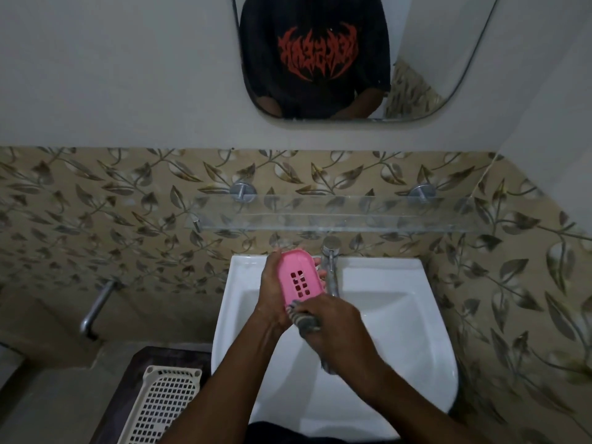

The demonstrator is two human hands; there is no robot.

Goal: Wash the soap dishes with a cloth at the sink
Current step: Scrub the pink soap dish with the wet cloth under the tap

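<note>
Soap dish (296, 277), pink with square drain holes, is held on end over the back of the sink (400, 315), just left of the tap (331, 267). The left hand (272, 296) reaches up over the basin and cradles it, thumb along one long edge and fingers (317, 261) curled round the other. The right hand (336, 322) comes in over the sink's middle, its fingers clenched on a striped cloth (304, 318) pressed against the dish's lower end. A white basket (160, 405) lies left of the sink.

Head camera looks steeply down, close above sink (400, 315).
</note>
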